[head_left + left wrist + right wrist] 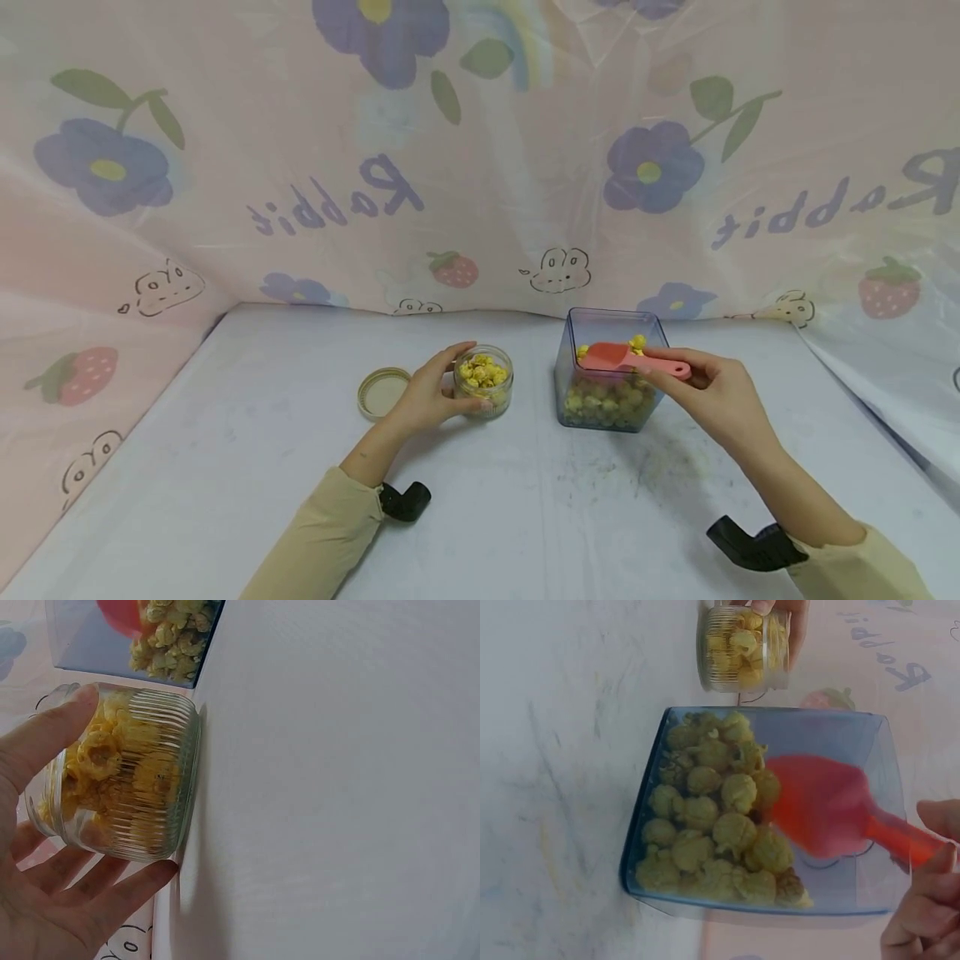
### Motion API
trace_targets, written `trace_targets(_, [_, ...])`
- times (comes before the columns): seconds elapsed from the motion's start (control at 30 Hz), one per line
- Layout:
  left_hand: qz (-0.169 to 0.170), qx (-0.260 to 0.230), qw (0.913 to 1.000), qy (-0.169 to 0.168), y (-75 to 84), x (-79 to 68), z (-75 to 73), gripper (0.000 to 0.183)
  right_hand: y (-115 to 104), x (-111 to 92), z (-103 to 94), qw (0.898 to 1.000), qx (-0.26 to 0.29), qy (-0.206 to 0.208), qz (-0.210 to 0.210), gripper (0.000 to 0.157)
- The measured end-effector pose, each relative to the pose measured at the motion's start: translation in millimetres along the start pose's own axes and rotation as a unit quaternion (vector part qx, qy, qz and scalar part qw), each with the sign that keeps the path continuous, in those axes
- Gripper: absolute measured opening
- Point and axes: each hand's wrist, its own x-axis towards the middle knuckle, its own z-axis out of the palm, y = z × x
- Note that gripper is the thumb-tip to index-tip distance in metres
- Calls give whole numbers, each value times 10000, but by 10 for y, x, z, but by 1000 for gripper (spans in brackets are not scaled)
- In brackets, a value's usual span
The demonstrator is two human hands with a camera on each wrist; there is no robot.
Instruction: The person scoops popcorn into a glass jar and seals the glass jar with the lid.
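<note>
My left hand [433,392] holds a ribbed glass jar [154,776] of yellow popcorn [482,371], thumb on one side and fingers round the other. The jar stands on the white table. In my right hand [712,392] is the handle of a red scoop [611,357]. The scoop's bowl is inside a clear bluish square container [832,727], its tip against the popcorn [705,817] that fills the lower part. The right wrist view shows the scoop through the container's wall.
A round lid [382,393] with a gold rim lies on the table [510,517], left of the jar and beside my left hand. Behind the table hangs a pink printed sheet [495,192], which also runs along both sides. Crumbs and faint smudges mark the table in front of the container.
</note>
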Motion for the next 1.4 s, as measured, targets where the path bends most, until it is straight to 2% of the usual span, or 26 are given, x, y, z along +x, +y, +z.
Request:
trace_targets(0.43, [-31, -47, 10000, -5, 12, -5, -1, 84, 143, -114, -58, 9951, 916, 364, 46, 32])
trace_targets(0.77, [-79, -78, 9999, -9, 13, -1, 1, 83, 172, -118, -115, 9926, 1114, 440, 222, 31])
trace_targets(0.97, [-111, -75, 9999, 1, 18, -2, 6, 84, 155, -125, -123, 9888, 1388, 527, 139, 28])
trace_targets(1.1, [-84, -74, 9999, -14, 7, -4, 5, 83, 112, -136, -96, 9835, 1730, 533, 21, 26])
trace_targets(1.33, [-98, -53, 9999, -28, 9, 2, 5, 85, 26, -147, 1, 9593, 2783, 358, -309, 23])
trace_targets(1.4, [-101, -38, 9999, -36, 7, 5, 6, 85, -2, -151, 43, 9560, 2899, 329, -310, 22])
